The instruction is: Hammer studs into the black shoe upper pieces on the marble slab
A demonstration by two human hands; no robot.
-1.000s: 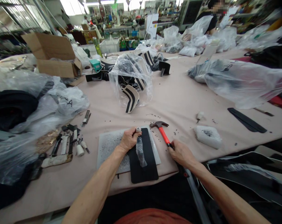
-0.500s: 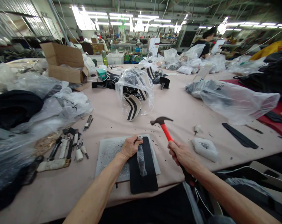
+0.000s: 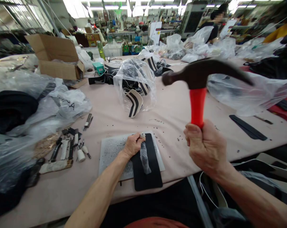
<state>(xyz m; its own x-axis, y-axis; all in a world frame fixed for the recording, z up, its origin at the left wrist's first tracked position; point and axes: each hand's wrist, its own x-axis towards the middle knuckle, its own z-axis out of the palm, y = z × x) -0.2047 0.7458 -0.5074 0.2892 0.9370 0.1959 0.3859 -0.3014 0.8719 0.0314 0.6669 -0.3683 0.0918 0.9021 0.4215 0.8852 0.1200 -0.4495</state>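
My left hand [image 3: 133, 144] is closed around a small punch tool [image 3: 142, 135], whose round top shows above the fingers. The tool stands at the upper part of a black panel [image 3: 151, 171]; its lower tip is hidden. A strip of clear plastic [image 3: 145, 160] hangs from the hand over the panel. Beneath the panel lies a pale, speckled board [image 3: 110, 153]. Raised at the right, my right hand [image 3: 204, 145] grips a claw hammer [image 3: 197, 104] by its red handle, with the dark head up near the camera.
Several tools [image 3: 69, 147] lie on the left beside plastic bags. A cardboard box [image 3: 59, 68] is at the back left. Striped pieces [image 3: 134, 103] sit in a clear bag behind the board. Black strips [image 3: 248, 126] lie at the right. A person [image 3: 213, 30] is at the far side.
My right hand has lifted the hammer up and to the right, closer to the camera. My left hand keeps its hold on the punch tool. The view has tilted down slightly.
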